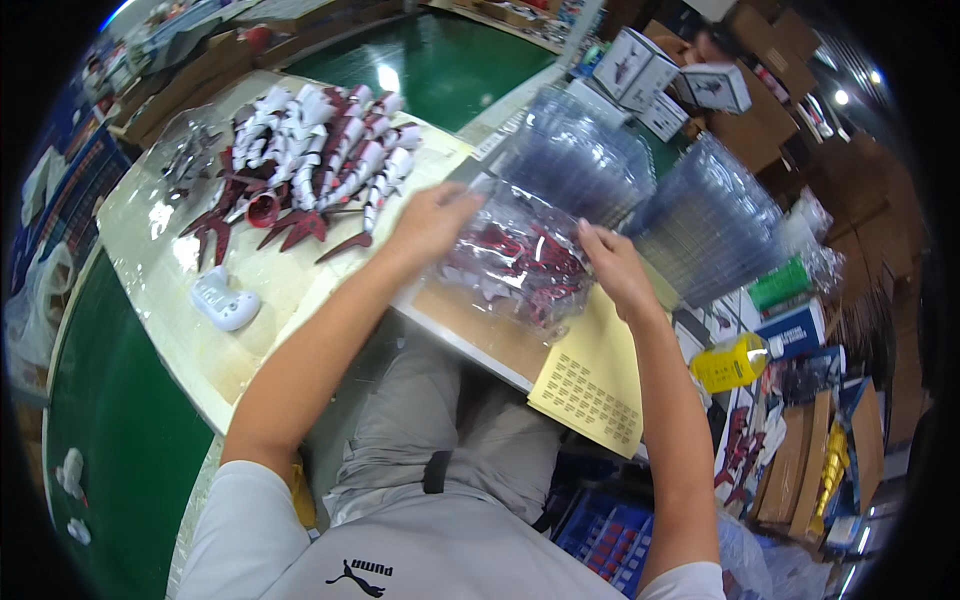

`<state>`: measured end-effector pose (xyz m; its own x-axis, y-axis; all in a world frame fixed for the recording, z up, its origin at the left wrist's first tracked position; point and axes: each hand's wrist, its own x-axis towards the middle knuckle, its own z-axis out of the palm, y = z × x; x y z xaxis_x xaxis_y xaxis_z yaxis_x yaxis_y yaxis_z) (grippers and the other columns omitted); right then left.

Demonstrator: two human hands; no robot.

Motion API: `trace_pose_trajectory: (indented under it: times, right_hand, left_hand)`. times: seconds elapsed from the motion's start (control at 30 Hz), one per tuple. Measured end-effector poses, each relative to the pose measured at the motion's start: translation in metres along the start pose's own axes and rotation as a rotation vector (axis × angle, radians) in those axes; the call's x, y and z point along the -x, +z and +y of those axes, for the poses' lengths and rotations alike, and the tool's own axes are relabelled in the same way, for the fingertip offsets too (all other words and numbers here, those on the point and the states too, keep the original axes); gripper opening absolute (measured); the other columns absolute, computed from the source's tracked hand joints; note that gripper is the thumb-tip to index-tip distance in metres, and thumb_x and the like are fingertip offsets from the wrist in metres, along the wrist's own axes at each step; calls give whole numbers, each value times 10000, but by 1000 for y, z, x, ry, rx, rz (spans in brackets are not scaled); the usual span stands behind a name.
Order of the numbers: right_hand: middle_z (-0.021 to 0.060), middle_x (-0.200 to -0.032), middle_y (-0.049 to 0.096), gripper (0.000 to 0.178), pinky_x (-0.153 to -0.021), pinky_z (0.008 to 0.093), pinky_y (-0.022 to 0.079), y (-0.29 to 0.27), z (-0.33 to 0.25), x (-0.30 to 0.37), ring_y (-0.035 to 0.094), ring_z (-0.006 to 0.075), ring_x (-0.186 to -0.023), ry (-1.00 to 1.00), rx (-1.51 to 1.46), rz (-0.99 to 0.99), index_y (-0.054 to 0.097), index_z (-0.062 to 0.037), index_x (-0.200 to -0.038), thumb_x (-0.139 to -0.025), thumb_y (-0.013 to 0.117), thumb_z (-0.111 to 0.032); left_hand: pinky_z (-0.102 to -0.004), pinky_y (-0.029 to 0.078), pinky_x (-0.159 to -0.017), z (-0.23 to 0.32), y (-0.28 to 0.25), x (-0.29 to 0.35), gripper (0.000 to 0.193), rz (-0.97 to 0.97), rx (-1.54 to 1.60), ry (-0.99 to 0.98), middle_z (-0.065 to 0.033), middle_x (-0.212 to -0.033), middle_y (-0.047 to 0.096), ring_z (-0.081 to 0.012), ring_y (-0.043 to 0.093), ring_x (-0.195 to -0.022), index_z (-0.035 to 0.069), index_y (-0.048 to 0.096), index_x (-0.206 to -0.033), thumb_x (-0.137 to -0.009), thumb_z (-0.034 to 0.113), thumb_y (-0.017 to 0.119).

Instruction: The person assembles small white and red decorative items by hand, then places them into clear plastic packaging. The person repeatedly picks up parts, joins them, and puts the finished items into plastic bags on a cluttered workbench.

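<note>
A clear plastic bag (pixel 515 262) with dark red and grey parts inside is stretched between my two hands over the table's near edge. My left hand (pixel 435 228) grips its upper left side, fingers curled onto the film. At its right edge, my right hand (pixel 612 262) pinches the film with the thumb up. Beneath the bag and my right forearm lies a yellow sheet of printed labels (pixel 585 385), hanging over the edge. To the left, a pile of white and dark red segmented toys (pixel 320 150) rests on the table, with a white remote control (pixel 225 302) nearer me.
Stacks of clear plastic trays (pixel 575 150) stand beyond my right hand, with another tray stack (pixel 705 220) beside them. Further right are a bottle of yellow liquid (pixel 735 362) and cartons. Printed boxes (pixel 640 68) sit at the back. Another clear bag (pixel 190 155) lies far left.
</note>
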<state>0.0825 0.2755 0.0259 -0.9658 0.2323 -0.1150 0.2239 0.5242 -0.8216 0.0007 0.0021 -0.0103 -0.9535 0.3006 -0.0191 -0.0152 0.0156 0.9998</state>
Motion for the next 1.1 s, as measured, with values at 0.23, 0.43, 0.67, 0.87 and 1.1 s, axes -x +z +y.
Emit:
trace_pose_trajectory:
  times: [0.23, 0.43, 0.67, 0.87, 1.1]
  right_hand:
    - [24, -1255, 696, 547, -924, 310, 484, -6, 20, -3, 620, 136, -1101, -30, -143, -24, 679, -70, -1390, -1084, 576, -511]
    - [54, -1197, 712, 401, -910, 281, 494, -10, -16, 40, 637, 140, -1090, -340, -148, 300, 705, -20, -1300, -1116, 580, -354]
    - [87, -1055, 728, 175, -811, 267, 533, 51, -57, 127, 686, 156, -904, -760, -257, 251, 717, 42, -1095, -1070, 576, -58]
    - [72, -786, 675, 297, -620, 325, 487, 149, -72, 144, 657, 141, -695, -611, -304, -224, 675, -5, -1133, -1009, 675, -274]
    - [-4, -577, 463, 342, -394, 268, 383, 133, -32, 145, 406, 86, -414, 178, -1099, -399, 626, -14, -1028, -1121, 507, -321]
  left_hand:
    - [-423, 514, -1035, 7, -37, 73, 491, 187, -494, 432, -206, -1253, 695, -365, 667, -1170, 19, 659, -1343, -988, 356, 694]
    - [-439, 509, -1064, 21, -213, 173, 435, 250, -1280, 235, -161, -1301, 697, -351, 640, -1247, 86, 727, -1230, -803, 17, 682]
    - [-473, 489, -1092, 27, -213, 186, 515, 106, -1076, 43, -169, -1388, 668, -396, 610, -1310, 76, 700, -1273, -767, 120, 789]
    - [-440, 545, -852, 35, -80, 209, 668, -157, -1034, 651, -177, -1056, 650, -381, 651, -992, 15, 701, -1211, -576, 122, 875]
    - [-352, 600, -539, 4, -16, 203, 689, -242, 427, -101, -133, -1042, 688, -296, 733, -854, 35, 526, -1414, -1032, 608, 536]
